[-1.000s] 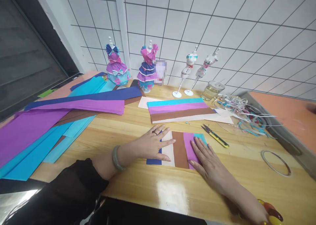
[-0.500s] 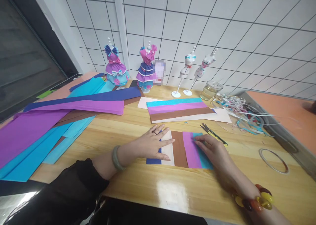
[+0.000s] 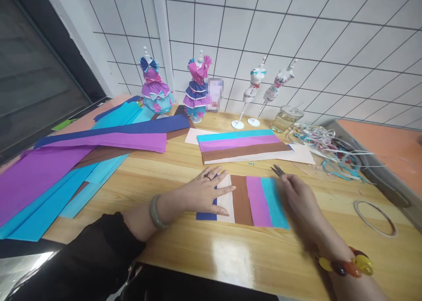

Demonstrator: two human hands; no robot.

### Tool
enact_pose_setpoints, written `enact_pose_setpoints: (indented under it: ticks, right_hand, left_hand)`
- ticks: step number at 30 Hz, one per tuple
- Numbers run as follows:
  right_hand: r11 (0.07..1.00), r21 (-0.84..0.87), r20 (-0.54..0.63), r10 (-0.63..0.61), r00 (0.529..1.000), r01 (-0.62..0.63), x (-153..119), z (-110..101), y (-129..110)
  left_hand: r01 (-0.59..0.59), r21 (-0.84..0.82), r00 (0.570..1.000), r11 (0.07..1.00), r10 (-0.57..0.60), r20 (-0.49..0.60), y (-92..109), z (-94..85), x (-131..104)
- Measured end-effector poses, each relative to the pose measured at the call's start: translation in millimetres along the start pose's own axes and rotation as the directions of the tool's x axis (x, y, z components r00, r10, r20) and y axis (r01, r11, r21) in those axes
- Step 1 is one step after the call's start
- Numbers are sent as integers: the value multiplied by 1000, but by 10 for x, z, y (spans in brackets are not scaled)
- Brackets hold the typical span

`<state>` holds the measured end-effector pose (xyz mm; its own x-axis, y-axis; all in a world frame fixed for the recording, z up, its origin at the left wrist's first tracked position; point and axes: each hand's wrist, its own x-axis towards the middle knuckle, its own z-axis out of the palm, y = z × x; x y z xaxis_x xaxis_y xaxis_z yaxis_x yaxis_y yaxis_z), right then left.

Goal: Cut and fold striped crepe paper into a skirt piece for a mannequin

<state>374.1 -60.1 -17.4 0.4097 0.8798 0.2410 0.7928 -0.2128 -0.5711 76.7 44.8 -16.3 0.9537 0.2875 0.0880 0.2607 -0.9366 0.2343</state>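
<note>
My left hand (image 3: 211, 193) lies flat with fingers spread on overlapping strips of coloured crepe paper or cloth. From left to right show a dark blue strip (image 3: 206, 216), a cream strip (image 3: 226, 180), a brown strip (image 3: 240, 202), a purple strip (image 3: 259, 202) and a turquoise strip (image 3: 276, 204). Just right of the turquoise edge, my right hand (image 3: 298, 200) has its fingers closed on a small pair of thread snips (image 3: 278, 170). The blades point away to the upper left, and the handles are hidden by the hand.
Layered strips (image 3: 240, 144) lie behind my hands. Long folded sheets (image 3: 108, 138) cover the left side. Dressed miniature mannequins (image 3: 156, 81), bare mannequins (image 3: 253, 85) and a jar (image 3: 286, 118) line the wall. Tangled ribbons (image 3: 316, 136) and a ring (image 3: 376, 217) lie right.
My right hand has left the turquoise strip and moved right, onto the snips' handles. My left hand stays on the strips. The view has shifted slightly.
</note>
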Motion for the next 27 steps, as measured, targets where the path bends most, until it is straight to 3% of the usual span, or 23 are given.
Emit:
enact_pose_setpoints:
  ticks: [3,6,11,17,20,22,24,27]
  right_hand:
    - [998,3,-179,66,982,-67,6,-109,112]
    - [1000,23,-257,11,966,-5,-43,-127,63]
    - [973,72,-66,-214,975,219,-126,-19,-168]
    - [988,103,-136,-104,985,118,-136,-76,-158]
    - [976,143,-85,-153,985,164,-202,-101,-245]
    - [947,138,-31,-287,957,289,-258,-79,-344]
    - [898,90,57,-437,898,432,-296,-34,-417]
    - [827,-37,142,-551,823,560,-288,27,-389]
  left_hand:
    - [-1,9,1000,1000,1,-3,3,1,1]
    - [-7,20,1000,1000,7,-10,1,9,1]
    - [2,18,1000,1000,-1,-2,-3,19,2]
    - [-5,29,1000,1000,5,-5,3,2,5]
    - [7,24,1000,1000,-8,5,13,-16,2]
    - [13,22,1000,1000,-13,6,20,-26,0]
    - [13,24,1000,1000,-13,3,26,-36,-1]
    - [6,25,1000,1000,-6,3,32,-51,0]
